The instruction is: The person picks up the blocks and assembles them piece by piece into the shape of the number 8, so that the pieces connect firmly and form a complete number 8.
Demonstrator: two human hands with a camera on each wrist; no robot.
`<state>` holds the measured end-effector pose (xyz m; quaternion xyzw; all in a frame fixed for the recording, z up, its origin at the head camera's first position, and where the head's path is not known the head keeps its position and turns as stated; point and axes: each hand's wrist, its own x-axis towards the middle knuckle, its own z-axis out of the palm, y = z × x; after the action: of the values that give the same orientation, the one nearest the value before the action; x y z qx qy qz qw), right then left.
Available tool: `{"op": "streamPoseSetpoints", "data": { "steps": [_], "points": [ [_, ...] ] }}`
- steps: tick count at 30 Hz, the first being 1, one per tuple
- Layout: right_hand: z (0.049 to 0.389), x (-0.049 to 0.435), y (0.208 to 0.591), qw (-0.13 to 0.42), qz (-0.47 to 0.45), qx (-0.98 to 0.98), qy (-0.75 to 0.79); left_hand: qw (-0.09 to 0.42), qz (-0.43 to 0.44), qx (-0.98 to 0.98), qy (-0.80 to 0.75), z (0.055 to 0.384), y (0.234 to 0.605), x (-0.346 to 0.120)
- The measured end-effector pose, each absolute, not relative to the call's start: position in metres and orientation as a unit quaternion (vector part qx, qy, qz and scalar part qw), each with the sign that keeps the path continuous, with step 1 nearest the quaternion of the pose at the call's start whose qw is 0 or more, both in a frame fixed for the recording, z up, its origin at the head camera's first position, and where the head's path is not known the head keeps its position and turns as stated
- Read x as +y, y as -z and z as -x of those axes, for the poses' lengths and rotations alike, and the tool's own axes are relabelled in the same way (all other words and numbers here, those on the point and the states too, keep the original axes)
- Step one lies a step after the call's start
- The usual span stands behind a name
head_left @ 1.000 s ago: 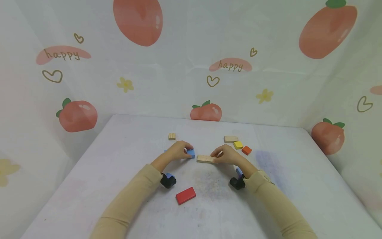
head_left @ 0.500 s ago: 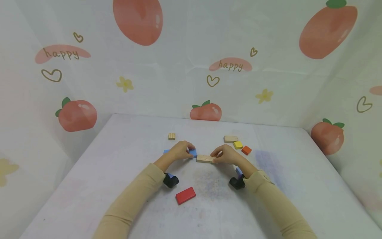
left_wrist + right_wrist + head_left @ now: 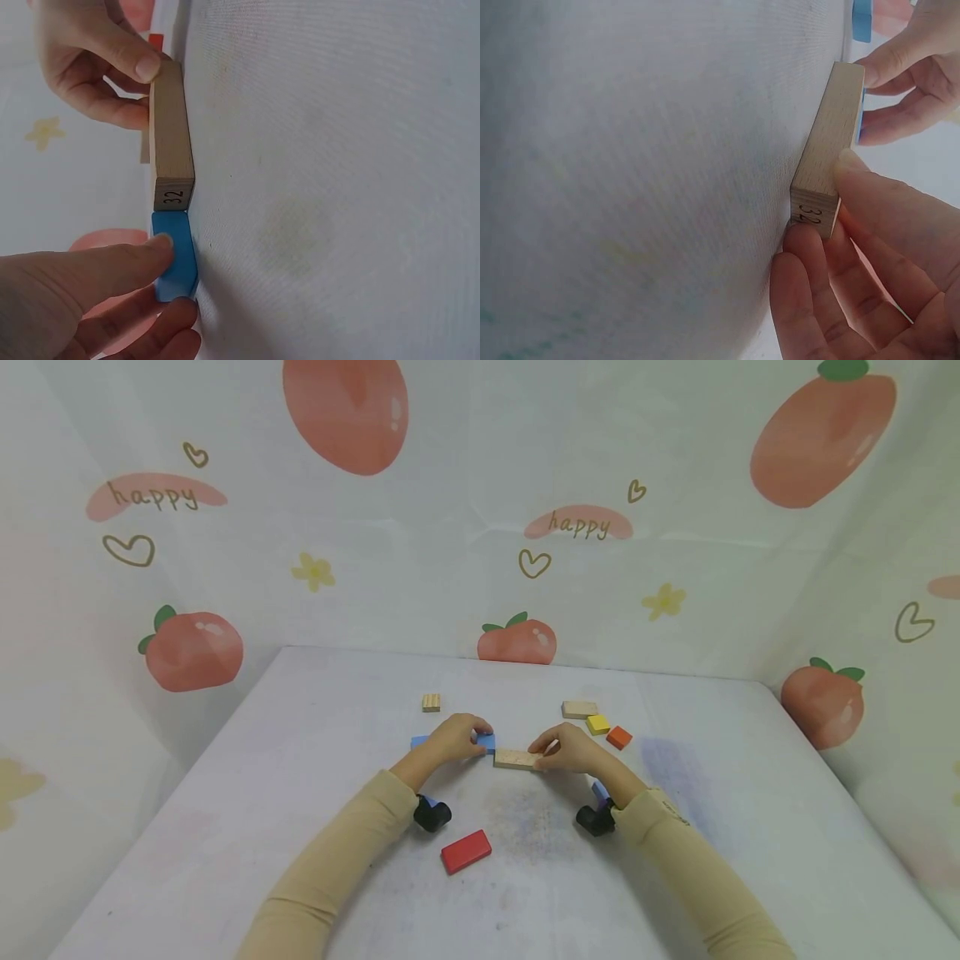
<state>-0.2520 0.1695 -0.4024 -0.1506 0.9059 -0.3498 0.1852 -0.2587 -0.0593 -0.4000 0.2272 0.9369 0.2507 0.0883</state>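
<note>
My left hand (image 3: 456, 739) pinches a small blue block (image 3: 175, 259) between thumb and fingers. My right hand (image 3: 567, 749) holds the right end of a long plain wooden block (image 3: 513, 759), its thumb on one face and fingers at the end. In the left wrist view the blue block meets the wooden block's end, which is marked 32. Both blocks lie on the white table. Another blue block (image 3: 417, 741) shows just left of my left hand, partly hidden by it.
A red block (image 3: 466, 852) lies nearer me. A striped wooden block (image 3: 431, 702) stands at the back left. Behind my right hand are a wooden block (image 3: 580, 709), a yellow block (image 3: 597, 724) and an orange block (image 3: 618, 737). A printed cloth (image 3: 420, 560) hangs behind.
My left hand has slid slightly right with the blue block, closing the gap to the wooden block. More of the other blue block shows. My right hand stays in place.
</note>
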Motion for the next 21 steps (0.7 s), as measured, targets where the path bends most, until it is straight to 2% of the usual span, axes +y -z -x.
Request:
{"op": "streamPoseSetpoints", "data": {
  "steps": [21],
  "points": [
    [0.2520,0.1689,0.4026,0.189,0.138,0.908,0.347,0.095,-0.218,0.938,-0.254,0.2576,0.3998,-0.0566]
  ]
}}
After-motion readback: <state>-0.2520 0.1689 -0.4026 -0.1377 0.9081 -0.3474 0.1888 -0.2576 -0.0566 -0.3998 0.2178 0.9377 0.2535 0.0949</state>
